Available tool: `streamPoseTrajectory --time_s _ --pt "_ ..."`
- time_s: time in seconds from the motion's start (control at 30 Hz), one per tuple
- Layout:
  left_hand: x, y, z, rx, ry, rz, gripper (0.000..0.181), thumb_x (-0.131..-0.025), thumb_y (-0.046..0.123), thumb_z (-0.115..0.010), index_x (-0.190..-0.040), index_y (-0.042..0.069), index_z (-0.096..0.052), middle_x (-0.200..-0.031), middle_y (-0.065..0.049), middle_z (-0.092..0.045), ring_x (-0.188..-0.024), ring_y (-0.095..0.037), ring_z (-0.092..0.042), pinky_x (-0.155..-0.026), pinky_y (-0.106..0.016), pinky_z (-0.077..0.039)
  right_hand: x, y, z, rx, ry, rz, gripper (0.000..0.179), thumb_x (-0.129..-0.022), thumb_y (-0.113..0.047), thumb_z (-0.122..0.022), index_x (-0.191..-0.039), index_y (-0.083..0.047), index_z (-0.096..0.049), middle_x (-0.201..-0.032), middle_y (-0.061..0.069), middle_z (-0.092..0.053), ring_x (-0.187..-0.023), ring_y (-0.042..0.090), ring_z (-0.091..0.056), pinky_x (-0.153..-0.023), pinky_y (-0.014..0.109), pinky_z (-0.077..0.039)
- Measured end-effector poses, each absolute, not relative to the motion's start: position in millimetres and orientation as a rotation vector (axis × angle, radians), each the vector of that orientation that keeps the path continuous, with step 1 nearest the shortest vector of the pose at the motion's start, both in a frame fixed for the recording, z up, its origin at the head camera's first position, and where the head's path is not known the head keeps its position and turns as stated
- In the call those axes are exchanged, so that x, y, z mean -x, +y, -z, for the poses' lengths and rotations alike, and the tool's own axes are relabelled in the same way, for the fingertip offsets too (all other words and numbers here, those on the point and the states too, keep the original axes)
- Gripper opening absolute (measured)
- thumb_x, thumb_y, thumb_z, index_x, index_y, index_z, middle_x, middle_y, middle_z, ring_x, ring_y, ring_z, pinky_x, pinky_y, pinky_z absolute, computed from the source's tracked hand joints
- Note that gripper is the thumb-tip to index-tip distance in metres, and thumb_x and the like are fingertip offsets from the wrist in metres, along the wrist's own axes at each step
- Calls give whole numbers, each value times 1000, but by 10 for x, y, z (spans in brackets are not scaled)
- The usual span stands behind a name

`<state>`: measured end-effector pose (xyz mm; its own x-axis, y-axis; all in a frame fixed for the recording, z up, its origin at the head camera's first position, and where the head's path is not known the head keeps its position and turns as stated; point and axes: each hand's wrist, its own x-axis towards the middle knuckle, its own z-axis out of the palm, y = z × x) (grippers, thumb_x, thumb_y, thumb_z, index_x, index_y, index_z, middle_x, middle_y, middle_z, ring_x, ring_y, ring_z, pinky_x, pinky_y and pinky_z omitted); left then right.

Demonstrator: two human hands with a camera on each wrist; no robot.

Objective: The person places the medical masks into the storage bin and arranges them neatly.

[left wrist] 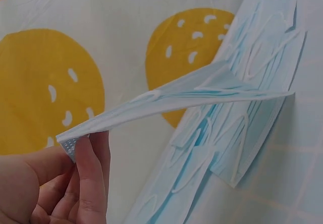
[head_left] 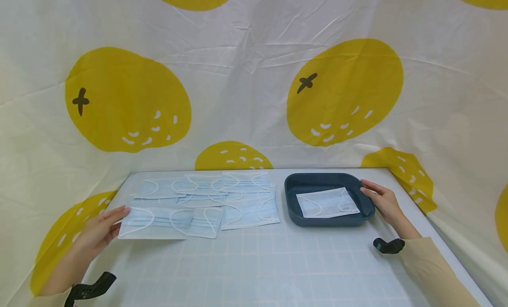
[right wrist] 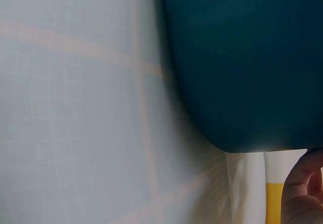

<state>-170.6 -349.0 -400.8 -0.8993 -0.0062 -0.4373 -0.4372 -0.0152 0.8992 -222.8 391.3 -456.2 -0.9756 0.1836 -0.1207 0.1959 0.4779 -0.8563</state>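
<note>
A light blue pleated face mask [head_left: 155, 222] is pinched at its left end by my left hand [head_left: 97, 232]. In the left wrist view the thumb and fingertips grip a corner of this mask [left wrist: 146, 102], which stretches out over the others. Several more masks [head_left: 251, 208] lie overlapping on the table, white ear loops facing up. To their right stands a dark blue tray [head_left: 291, 210] with one mask [head_left: 325, 203] lying in it. My right hand [head_left: 385, 205] holds the tray's right rim, thumb and fingers at the edge; the right wrist view shows the tray's outer side [right wrist: 247, 72].
The white table [head_left: 258, 267] carries a faint grid pattern. Behind it hangs a white cloth [head_left: 246, 91] printed with yellow fruit shapes, also draping down both sides. A black band-mounted device [head_left: 91, 289] sits on the left wrist, another device [head_left: 389, 246] on the right.
</note>
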Motion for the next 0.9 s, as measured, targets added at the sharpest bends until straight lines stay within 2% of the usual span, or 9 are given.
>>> streamPoseTrajectory --time_s 0.33,0.4,0.47,0.53,0.57,0.63,0.7,0.8,0.9 --pt "1740 -3377 3999 437 1944 -2037 17 -92 32 -63 -83 44 -71 -87 20 -67 -77 -4 -63 -75 -12 -53 2229 3901 4549 -357 2694 1560 64 -98 -46 -47 -149 -9 -33 -153 21 -32 -137 33 -33 -109 32 -38" --pt "1747 -3360 4014 449 2012 -1973 16 -91 37 -64 -105 42 -69 -87 23 -65 -78 -5 -62 -77 -12 -53 2233 3901 4550 -363 2693 1564 64 -98 -46 -47 -149 -9 -33 -153 21 -33 -136 32 -34 -109 30 -38" --pt "1755 -3354 4040 468 2132 -1851 43 -91 42 -62 -132 31 -56 -89 26 -62 -79 -5 -60 -77 -12 -53 2239 3903 4557 -370 2694 1564 64 -98 -46 -48 -149 -9 -34 -152 21 -33 -134 31 -35 -107 27 -40" --pt "1767 -3356 4069 479 2259 -1705 67 -93 46 -56 -147 13 -36 -106 10 -66 -82 -8 -56 -76 -13 -52 2243 3908 4564 -372 2694 1563 65 -98 -46 -48 -149 -9 -34 -152 20 -34 -134 29 -36 -105 24 -42" --pt "1772 -3359 4086 489 2314 -1623 75 -95 48 -53 -149 4 -26 -118 1 -64 -84 -10 -55 -75 -13 -52 2244 3910 4566 -372 2693 1562 65 -98 -47 -48 -149 -9 -34 -152 20 -34 -133 29 -37 -104 23 -42" --pt "1784 -3376 4132 510 2391 -1488 80 -96 52 -47 -150 0 -20 -139 -18 -48 -88 -13 -53 -74 -13 -52 2241 3911 4564 -368 2694 1559 65 -98 -47 -48 -149 -9 -34 -152 21 -34 -134 29 -36 -105 23 -42" --pt "1793 -3403 4191 521 2419 -1420 80 -97 53 -42 -150 -2 -18 -151 -28 -25 -90 -16 -53 -73 -14 -52 2238 3912 4559 -359 2692 1559 64 -98 -46 -47 -149 -9 -33 -153 21 -33 -135 31 -35 -106 26 -41" --pt "1794 -3460 4299 539 2420 -1381 82 -97 54 -41 -150 -4 -17 -147 -32 -26 -87 -16 -54 -72 -16 -53 2236 3908 4552 -349 2686 1569 64 -99 -46 -46 -149 -9 -32 -154 21 -31 -137 33 -33 -109 30 -39" --pt "1790 -3512 4399 557 2399 -1369 84 -96 51 -47 -148 -7 -16 -133 -33 -41 -81 -15 -54 -69 -18 -53 2236 3910 4552 -345 2686 1572 64 -99 -46 -46 -149 -9 -32 -154 21 -31 -137 33 -33 -108 28 -39"
